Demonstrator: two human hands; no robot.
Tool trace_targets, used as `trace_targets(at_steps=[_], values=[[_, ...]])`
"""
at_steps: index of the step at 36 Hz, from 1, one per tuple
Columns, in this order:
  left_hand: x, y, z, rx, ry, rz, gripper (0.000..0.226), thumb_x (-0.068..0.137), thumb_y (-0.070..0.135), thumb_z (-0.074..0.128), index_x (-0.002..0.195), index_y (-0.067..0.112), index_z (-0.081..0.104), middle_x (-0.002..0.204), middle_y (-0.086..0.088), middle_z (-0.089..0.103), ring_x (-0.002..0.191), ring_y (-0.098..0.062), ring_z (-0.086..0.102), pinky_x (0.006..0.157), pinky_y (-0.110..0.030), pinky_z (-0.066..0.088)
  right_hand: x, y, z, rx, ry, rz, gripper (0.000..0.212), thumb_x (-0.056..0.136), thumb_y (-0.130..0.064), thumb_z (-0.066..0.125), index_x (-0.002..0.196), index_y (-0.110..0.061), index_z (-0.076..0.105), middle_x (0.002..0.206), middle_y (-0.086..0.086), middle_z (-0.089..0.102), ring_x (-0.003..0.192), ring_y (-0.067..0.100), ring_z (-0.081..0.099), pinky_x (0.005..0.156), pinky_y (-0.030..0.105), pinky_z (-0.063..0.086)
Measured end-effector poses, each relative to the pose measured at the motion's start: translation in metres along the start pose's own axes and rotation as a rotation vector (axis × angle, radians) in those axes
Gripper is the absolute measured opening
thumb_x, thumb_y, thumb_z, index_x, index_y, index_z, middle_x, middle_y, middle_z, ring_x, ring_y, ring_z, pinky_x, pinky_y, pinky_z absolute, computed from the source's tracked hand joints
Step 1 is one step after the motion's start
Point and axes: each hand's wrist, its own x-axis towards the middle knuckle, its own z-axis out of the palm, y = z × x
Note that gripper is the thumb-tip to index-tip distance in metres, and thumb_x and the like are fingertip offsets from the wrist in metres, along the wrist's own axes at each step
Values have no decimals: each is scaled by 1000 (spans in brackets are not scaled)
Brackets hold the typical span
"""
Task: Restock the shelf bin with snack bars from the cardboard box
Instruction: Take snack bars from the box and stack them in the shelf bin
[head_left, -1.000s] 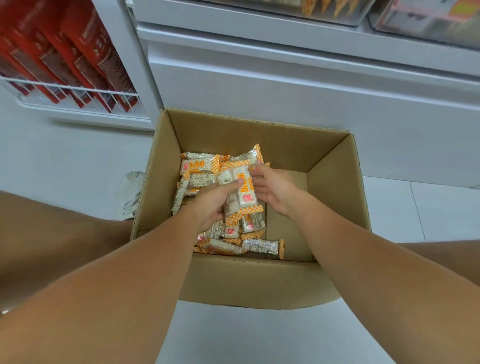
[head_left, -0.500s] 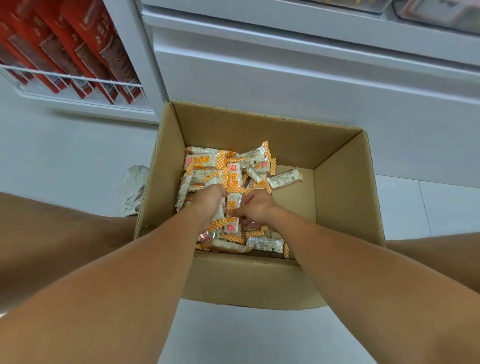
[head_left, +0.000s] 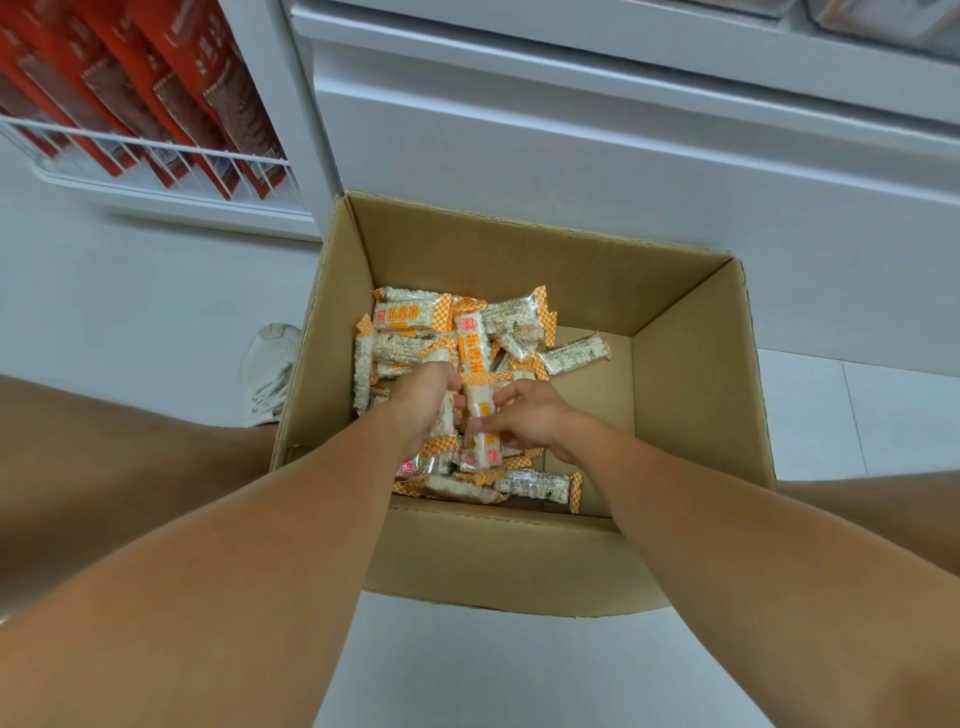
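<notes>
A row of tall red printed packets (head_left: 171, 98) leans to the left behind a white wire shelf rail (head_left: 150, 150) at the upper left, the rail crossing their lower ends. Just right of them a white upright shelf post (head_left: 296, 104) runs down to the pale glossy tiled floor (head_left: 519, 670), and a broad white shelf base panel (head_left: 597, 156) fills the space to its right. A pale mesh sneaker (head_left: 270, 369) rests on the floor below the red packets.
</notes>
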Motion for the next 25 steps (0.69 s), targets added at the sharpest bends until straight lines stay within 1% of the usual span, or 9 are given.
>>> trace_targets(at_steps=[2, 6, 11, 15, 18, 19, 21, 23, 25], values=[[-1, -1, 1, -13, -38, 20, 27, 69, 25, 54, 91, 13, 63, 107, -11, 73, 91, -29, 65, 99, -39, 47, 0, 0, 5, -35, 22, -2, 46, 68, -19, 93, 98, -12, 59, 92, 7, 67, 77, 20, 65, 70, 33, 59], [-2, -1, 1, -77, -26, 41, 44, 61, 30, 54, 101, 13, 64, 122, -14, 65, 113, -34, 61, 105, -47, 44, -6, -4, -8, 320, -159, 89, 47, 69, -19, 90, 108, -8, 66, 96, 6, 75, 84, 18, 70, 69, 27, 57], [-10, 2, 1, -178, -252, 2, 38, 84, 24, 48, 113, 5, 62, 92, -12, 66, 73, -26, 62, 72, -36, 51, -10, -16, -32, 627, -284, 81, 52, 68, -2, 81, 117, 3, 65, 106, 14, 73, 93, 19, 72, 76, 23, 61], [-5, 2, 2, -72, -289, 46, 62, 82, 44, 75, 130, 9, 59, 115, -9, 70, 87, -23, 73, 81, -39, 56, -14, -23, -30, 686, -346, 60, 28, 86, 4, 68, 114, 7, 67, 106, 21, 73, 98, 26, 74, 80, 27, 61], [6, -5, -2, -54, -129, 51, 80, 69, 41, 86, 134, 8, 55, 108, -11, 73, 71, -17, 72, 81, -37, 53, -7, -23, -22, 419, -27, -4, 24, 89, -5, 74, 111, 3, 68, 100, 21, 74, 84, 24, 75, 74, 30, 63], [9, -6, -3, -56, -81, 54, 85, 65, 40, 87, 136, 9, 53, 108, -12, 73, 78, -20, 72, 82, -38, 53, -1, -21, -21, 207, 163, -14, 19, 89, -9, 74, 105, 0, 70, 96, 19, 74, 78, 22, 74, 75, 33, 63], [6, -5, -4, -13, -51, 25, 106, 60, 41, 90, 149, 12, 39, 139, -14, 59, 119, -30, 61, 101, -46, 47, 8, -15, -23, -143, 402, 6, 22, 87, -15, 75, 105, -4, 69, 101, 13, 73, 89, 23, 70, 84, 34, 60], [2, -4, -3, 19, -17, 32, 106, 76, 31, 85, 156, 9, 20, 159, -13, 34, 144, -34, 35, 113, -48, 32, 10, -8, -24, -291, 403, 76, 47, 84, -26, 79, 122, -4, 61, 119, 10, 67, 110, 25, 65, 88, 31, 54], [-3, -3, -2, 11, -10, 29, 103, 80, 25, 82, 157, 8, 15, 161, -13, 28, 147, -34, 29, 114, -48, 30, 11, -1, -22, -363, 322, 126, 67, 82, -34, 82, 134, -6, 51, 131, 10, 62, 121, 26, 59, 89, 30, 50]])
